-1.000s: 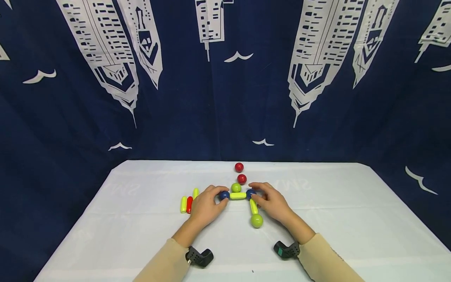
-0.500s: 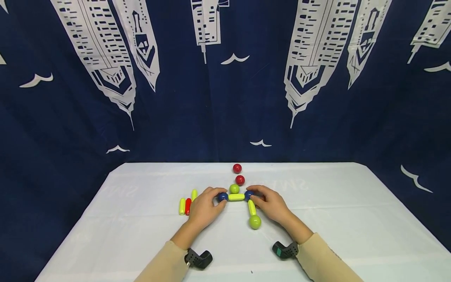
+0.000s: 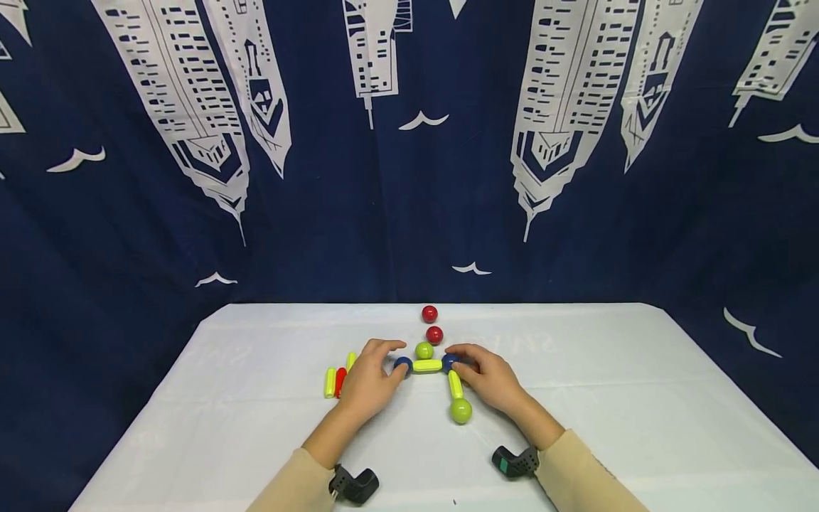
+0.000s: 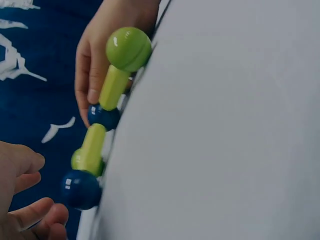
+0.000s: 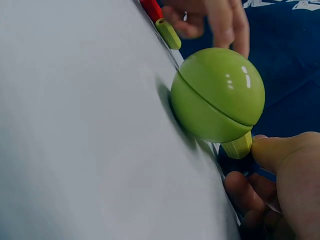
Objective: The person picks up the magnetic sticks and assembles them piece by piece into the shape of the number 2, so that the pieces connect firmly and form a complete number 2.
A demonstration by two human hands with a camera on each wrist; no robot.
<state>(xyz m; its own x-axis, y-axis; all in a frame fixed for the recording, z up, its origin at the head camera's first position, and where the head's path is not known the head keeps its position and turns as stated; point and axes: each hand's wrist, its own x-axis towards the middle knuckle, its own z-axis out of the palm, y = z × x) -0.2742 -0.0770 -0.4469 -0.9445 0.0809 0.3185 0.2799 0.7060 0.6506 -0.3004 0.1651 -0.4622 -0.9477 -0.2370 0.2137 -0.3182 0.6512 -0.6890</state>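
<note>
On the table lies a chain of ball and rod pieces: a blue ball point(image 3: 403, 364), a yellow rod point(image 3: 426, 365), a second blue ball point(image 3: 450, 362), another yellow rod point(image 3: 456, 385) and a green ball point(image 3: 461, 410). My left hand point(image 3: 369, 380) is beside the left blue ball, its thumb and fingers spread apart; the left wrist view shows a gap between fingertips and that ball point(image 4: 81, 190). With thumb and fingers, my right hand point(image 3: 489, 377) pinches the corner blue ball. In the right wrist view the green ball point(image 5: 218, 95) partly hides that joint.
A loose green ball point(image 3: 424, 350) sits just behind the chain, with a red ball point(image 3: 434, 335) and another red ball point(image 3: 429, 313) farther back. Left of my left hand lie a yellow rod point(image 3: 329, 382), a red rod point(image 3: 340, 382) and a partly covered yellow rod point(image 3: 351, 360).
My left hand has loosened from the left blue ball, its fingers lifting and spreading. My right hand keeps its hold on the corner ball. The head view has tilted slightly upward.
</note>
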